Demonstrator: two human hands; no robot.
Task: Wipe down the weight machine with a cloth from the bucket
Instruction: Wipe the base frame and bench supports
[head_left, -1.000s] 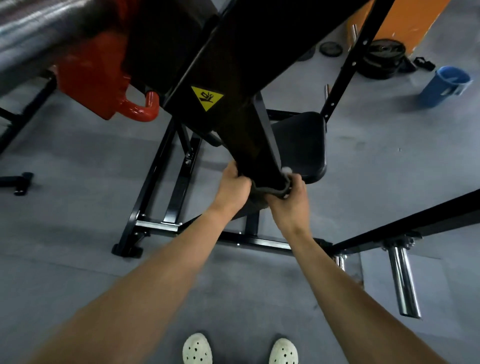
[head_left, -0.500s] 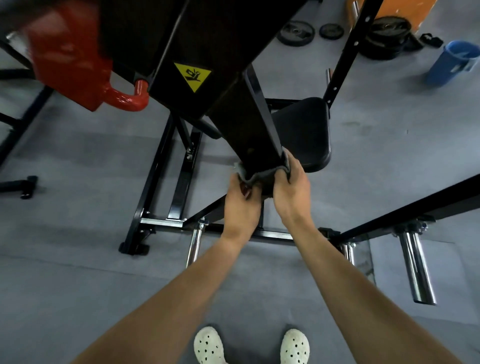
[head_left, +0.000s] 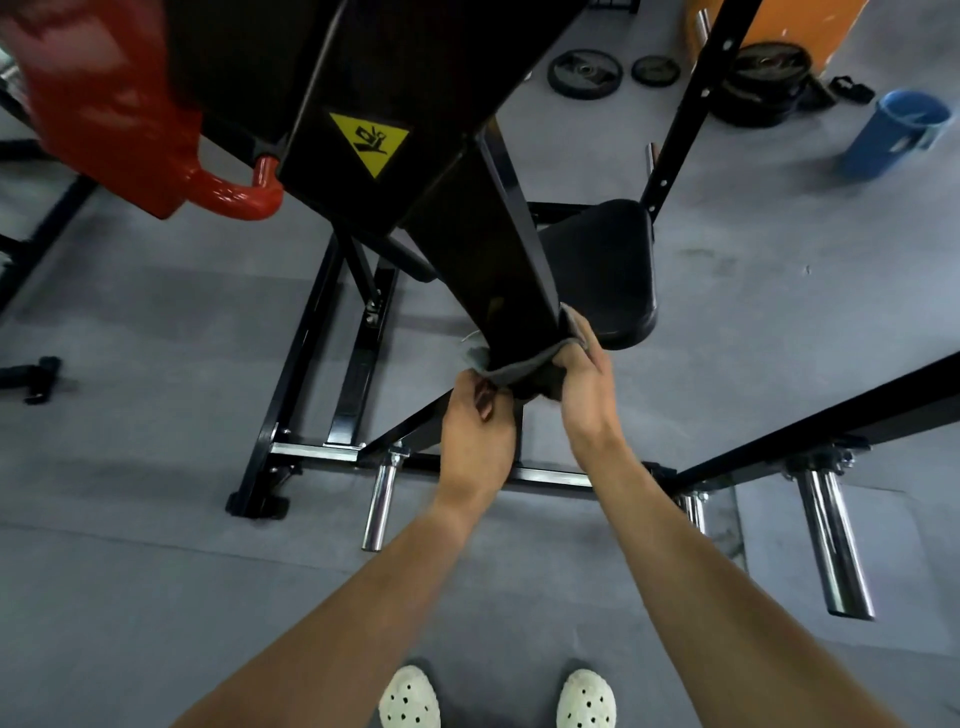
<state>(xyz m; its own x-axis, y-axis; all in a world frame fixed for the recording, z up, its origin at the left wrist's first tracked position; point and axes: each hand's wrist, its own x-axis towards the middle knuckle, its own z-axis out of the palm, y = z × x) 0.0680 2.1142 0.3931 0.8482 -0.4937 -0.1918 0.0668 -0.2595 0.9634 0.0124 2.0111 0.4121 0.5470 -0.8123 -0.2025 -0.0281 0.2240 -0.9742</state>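
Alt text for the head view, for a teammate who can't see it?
The left hand and right hand hold a grey cloth wrapped round the lower end of the weight machine's black beam. A black seat pad sits behind, a blue bucket far right.

glossy black metal beam, grey cloth

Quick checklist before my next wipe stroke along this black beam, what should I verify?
1. Cloth wrapped round the black beam: ok.
2. Left hand gripping one cloth end: ok.
3. Right hand gripping the other end: ok.
4. Beam face just above the cloth bare of obstructions: ok.
5. Cloth damp enough: cannot tell.
6. Blue bucket close by for rinsing: probably not ok, it stands across the floor beyond the seat pad.
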